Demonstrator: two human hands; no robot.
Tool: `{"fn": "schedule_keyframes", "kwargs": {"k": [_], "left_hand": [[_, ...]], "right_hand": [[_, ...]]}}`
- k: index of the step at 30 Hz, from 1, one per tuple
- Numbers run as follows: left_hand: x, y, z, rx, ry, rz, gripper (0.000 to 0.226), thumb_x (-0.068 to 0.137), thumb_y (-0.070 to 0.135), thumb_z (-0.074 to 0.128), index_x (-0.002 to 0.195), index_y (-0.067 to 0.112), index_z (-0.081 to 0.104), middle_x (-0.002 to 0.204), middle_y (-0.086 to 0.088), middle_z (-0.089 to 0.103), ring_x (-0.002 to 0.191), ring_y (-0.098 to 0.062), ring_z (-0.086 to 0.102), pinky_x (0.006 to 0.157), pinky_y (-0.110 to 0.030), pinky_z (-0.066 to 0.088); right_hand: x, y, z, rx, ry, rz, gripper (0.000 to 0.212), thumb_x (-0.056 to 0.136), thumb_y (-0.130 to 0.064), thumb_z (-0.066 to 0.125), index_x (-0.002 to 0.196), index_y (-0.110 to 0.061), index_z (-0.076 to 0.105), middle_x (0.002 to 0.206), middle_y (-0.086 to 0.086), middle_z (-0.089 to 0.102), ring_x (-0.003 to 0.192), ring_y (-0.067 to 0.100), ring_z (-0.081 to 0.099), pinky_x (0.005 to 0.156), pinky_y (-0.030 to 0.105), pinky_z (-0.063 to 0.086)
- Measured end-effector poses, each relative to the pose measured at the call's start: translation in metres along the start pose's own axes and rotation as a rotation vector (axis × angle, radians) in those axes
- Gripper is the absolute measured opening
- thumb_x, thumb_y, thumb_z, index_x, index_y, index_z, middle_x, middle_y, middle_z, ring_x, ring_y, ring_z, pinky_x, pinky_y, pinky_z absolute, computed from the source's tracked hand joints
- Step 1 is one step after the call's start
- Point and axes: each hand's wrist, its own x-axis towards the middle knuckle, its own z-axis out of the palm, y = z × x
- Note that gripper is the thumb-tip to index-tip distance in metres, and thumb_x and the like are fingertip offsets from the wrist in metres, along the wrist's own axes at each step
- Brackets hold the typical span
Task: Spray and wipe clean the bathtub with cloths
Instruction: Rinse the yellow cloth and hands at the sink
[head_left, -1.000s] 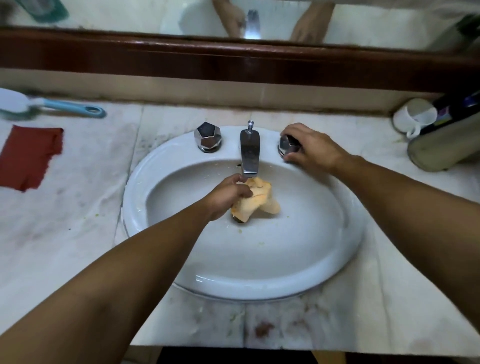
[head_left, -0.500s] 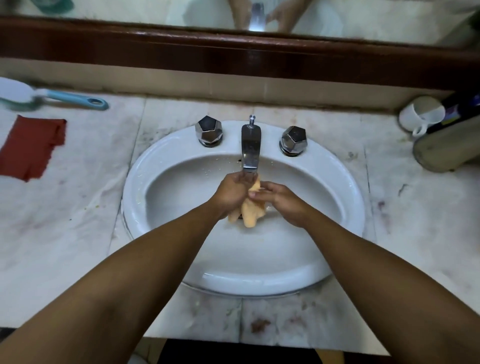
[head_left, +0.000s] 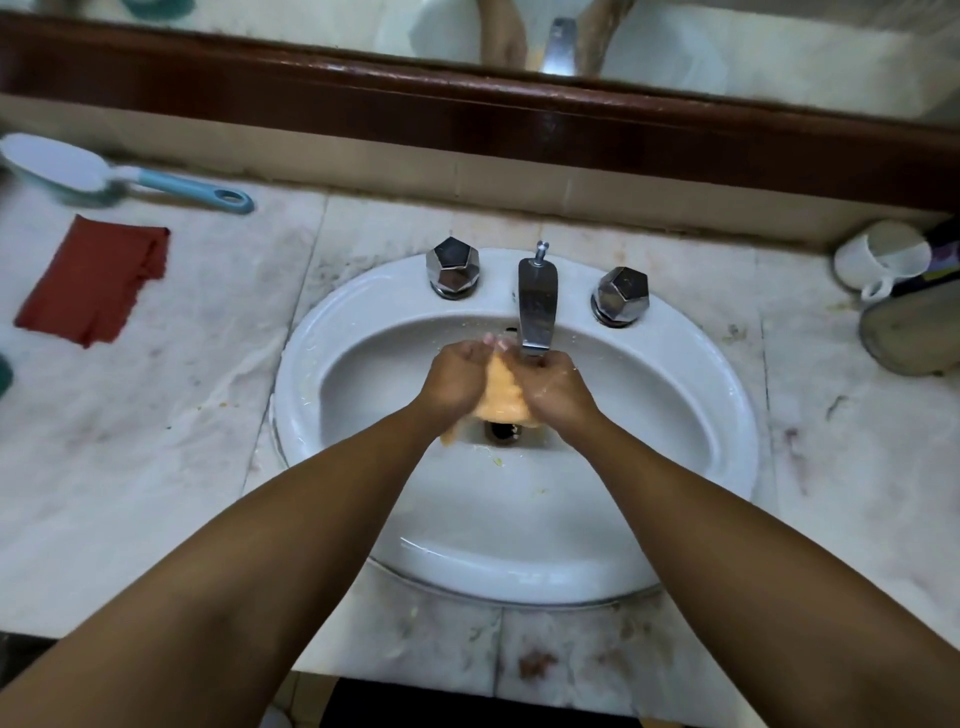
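Note:
An orange cloth (head_left: 503, 396) is bunched between both hands just under the chrome faucet spout (head_left: 537, 305), over the white oval sink (head_left: 675, 426). My left hand (head_left: 454, 382) grips its left side and my right hand (head_left: 557, 388) grips its right side. A corner of the cloth hangs below my left hand near the drain (head_left: 501, 431). A red cloth (head_left: 93, 280) lies flat on the marble counter at the left.
Two chrome knobs (head_left: 452, 267) (head_left: 622, 296) flank the spout. A blue-handled brush (head_left: 109, 182) lies at the back left. A white mug (head_left: 878, 260) and a round container (head_left: 914, 332) stand at the right. The stained marble counter (head_left: 156, 441) surrounds the sink; a wood-framed mirror runs behind.
My right hand left the right knob and came to the orange cloth under the spout. Both hands now hold the cloth, which has shifted slightly.

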Motion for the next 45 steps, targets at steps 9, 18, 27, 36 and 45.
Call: {"fn": "schedule_keyframes", "kwargs": {"k": [9, 18, 27, 36, 45], "left_hand": [[-0.001, -0.005, 0.003, 0.053, -0.11, 0.055, 0.018, 0.103, 0.014, 0.057, 0.108, 0.014, 0.074, 0.107, -0.001, 0.073, 0.098, -0.018, 0.065, 0.088, -0.033, 0.051], [-0.008, 0.017, 0.029, 0.106, -0.198, 0.092, 0.019, 0.1, 0.012, 0.059, 0.085, 0.01, 0.071, 0.094, -0.002, 0.073, 0.09, -0.023, 0.067, 0.084, -0.033, 0.053], [-0.023, 0.004, 0.022, 0.179, 0.14, 0.051, 0.028, 0.103, 0.035, 0.052, 0.104, 0.016, 0.072, 0.104, -0.005, 0.072, 0.098, -0.025, 0.064, 0.089, -0.036, 0.052], [-0.027, -0.003, 0.02, -0.044, -0.255, -0.056, 0.02, 0.1, 0.026, 0.058, 0.103, 0.01, 0.071, 0.092, 0.001, 0.07, 0.085, -0.013, 0.063, 0.075, -0.023, 0.046], [-0.035, 0.01, 0.041, -0.389, -0.463, -0.515, 0.059, 0.101, 0.067, 0.029, 0.127, 0.022, 0.059, 0.12, -0.008, 0.066, 0.109, -0.029, 0.064, 0.087, -0.04, 0.049]], "right_hand": [[-0.008, 0.013, -0.037, 0.038, -0.055, -0.001, 0.032, 0.098, 0.0, 0.049, 0.107, -0.021, 0.071, 0.099, 0.002, 0.071, 0.092, 0.02, 0.068, 0.076, 0.028, 0.054], [-0.018, 0.029, -0.038, -0.094, -0.109, 0.075, 0.042, 0.081, -0.043, 0.082, 0.09, -0.004, 0.073, 0.074, -0.002, 0.066, 0.069, 0.014, 0.059, 0.067, 0.029, 0.04], [-0.026, 0.01, -0.022, 0.05, -0.018, 0.035, 0.013, 0.098, -0.023, 0.06, 0.097, -0.019, 0.073, 0.09, 0.001, 0.072, 0.079, 0.017, 0.063, 0.073, 0.031, 0.046], [-0.035, 0.009, -0.028, 0.647, -0.113, 0.156, 0.021, 0.097, -0.008, 0.064, 0.116, -0.016, 0.07, 0.102, 0.012, 0.076, 0.081, 0.023, 0.072, 0.071, 0.031, 0.059], [-0.04, 0.007, -0.026, 0.937, -0.149, 0.17, 0.031, 0.096, -0.002, 0.054, 0.117, -0.019, 0.068, 0.1, 0.012, 0.073, 0.089, 0.022, 0.068, 0.083, 0.037, 0.053]]}}
